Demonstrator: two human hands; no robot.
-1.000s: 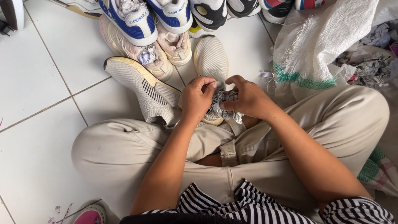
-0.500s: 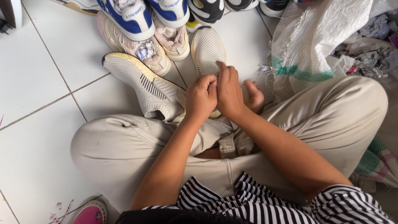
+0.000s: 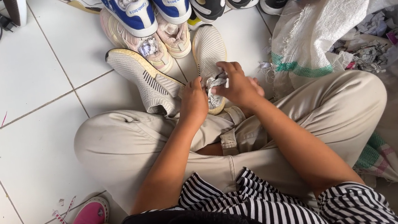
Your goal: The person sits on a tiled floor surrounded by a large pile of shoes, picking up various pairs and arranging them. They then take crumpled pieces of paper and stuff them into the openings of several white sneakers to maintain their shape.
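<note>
Crumpled paper [image 3: 215, 85] sits in the mouth of a cream knit sneaker [image 3: 209, 55] at twelve o'clock from my lap. My right hand [image 3: 239, 86] pinches the paper; my left hand [image 3: 194, 102] grips the sneaker's heel.

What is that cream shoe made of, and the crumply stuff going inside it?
The cream shoe looks like soft knitted fabric: fine woven texture, matte. The stuffing under the right hand seems to be crumpled paper, grey-white with sharp creases. The left hand steadies the shoe.
</note>
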